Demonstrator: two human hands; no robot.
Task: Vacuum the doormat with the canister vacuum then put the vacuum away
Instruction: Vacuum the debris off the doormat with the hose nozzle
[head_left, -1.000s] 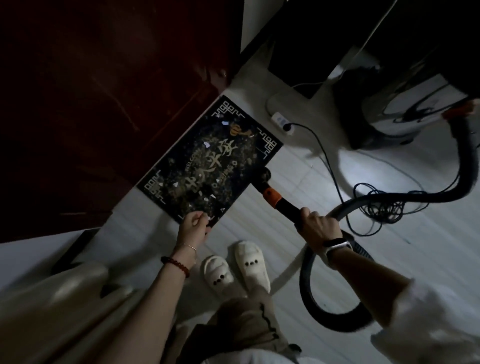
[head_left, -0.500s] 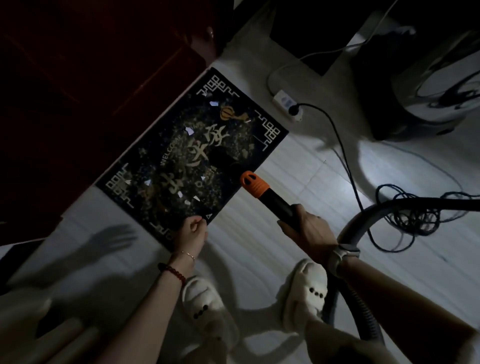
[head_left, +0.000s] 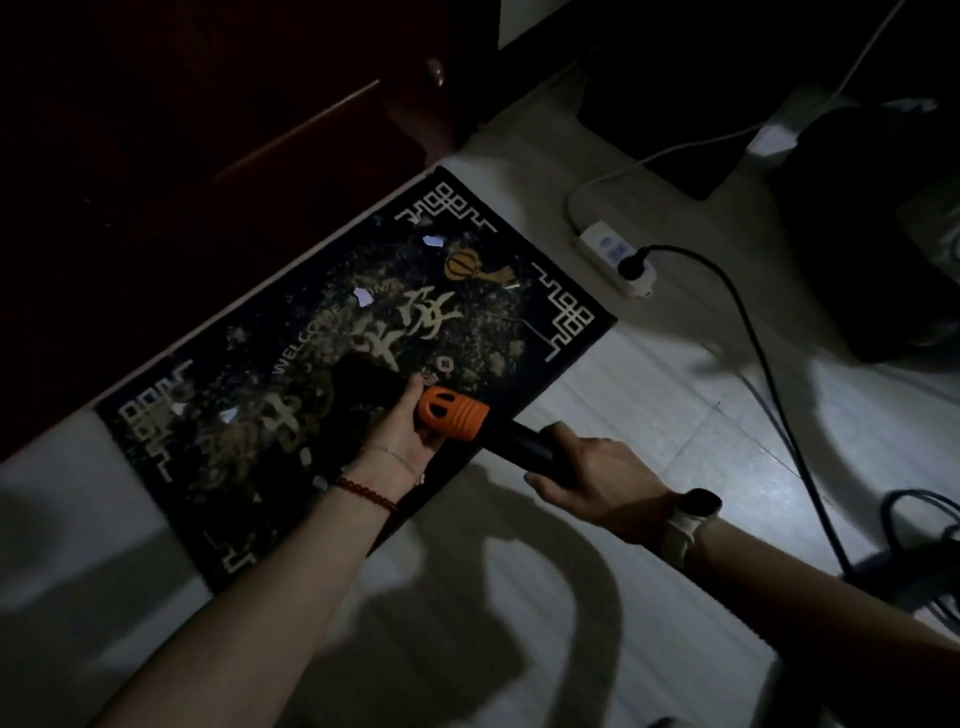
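Observation:
A dark doormat (head_left: 493, 332) with gold patterns lies on the pale floor against a dark red door, and several white paper scraps (head_left: 362, 296) sit on it. My right hand (head_left: 587, 475) grips the black vacuum wand (head_left: 524, 447) just off the mat's near edge. The wand's orange collar (head_left: 454, 413) lies in my left hand (head_left: 402, 431), whose fingers curl round the black nozzle (head_left: 363, 389) above the mat. The dark canister vacuum (head_left: 883, 249) stands at the far right, mostly in shadow.
A white power strip (head_left: 615, 254) with a black plug lies beyond the mat. Its black cord (head_left: 753, 338) runs across the floor to a tangle at the right edge (head_left: 924, 525). The dark red door (head_left: 208, 130) borders the mat on the left.
My left hand let go of the mat's near edge and moved up to the wand's tip. The wand tip now sits over the mat. The view has come closer.

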